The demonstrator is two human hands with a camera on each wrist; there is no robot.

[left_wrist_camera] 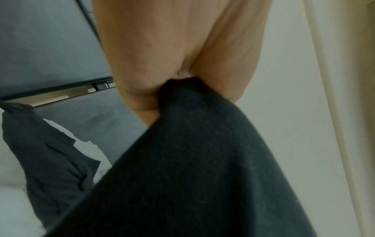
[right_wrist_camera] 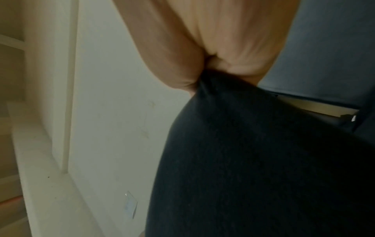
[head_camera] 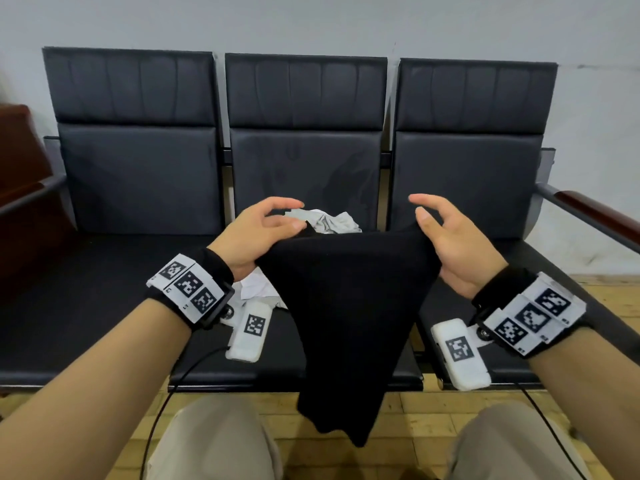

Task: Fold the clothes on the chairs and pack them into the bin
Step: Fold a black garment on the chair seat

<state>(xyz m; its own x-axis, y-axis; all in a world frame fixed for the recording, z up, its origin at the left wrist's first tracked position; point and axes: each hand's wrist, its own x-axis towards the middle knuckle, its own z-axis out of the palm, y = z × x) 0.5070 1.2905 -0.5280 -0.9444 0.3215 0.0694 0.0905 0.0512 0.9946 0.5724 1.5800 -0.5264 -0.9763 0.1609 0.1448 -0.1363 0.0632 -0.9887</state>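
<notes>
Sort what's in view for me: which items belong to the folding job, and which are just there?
Job:
black garment, held up by left hand and right hand
white clothing on the middle chair

Just there:
wooden armrest
wall
No bin in view.

Pale wall (head_camera: pixel 311 19), wooden floor (head_camera: pixel 429 414)

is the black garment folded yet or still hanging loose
Hanging loose. The black garment is held up by its top edge between the left hand and right hand, tapering down past the chair seat.

text: none readable | wrist bands (head_camera: pixel 188 287): coded square markers only
</notes>
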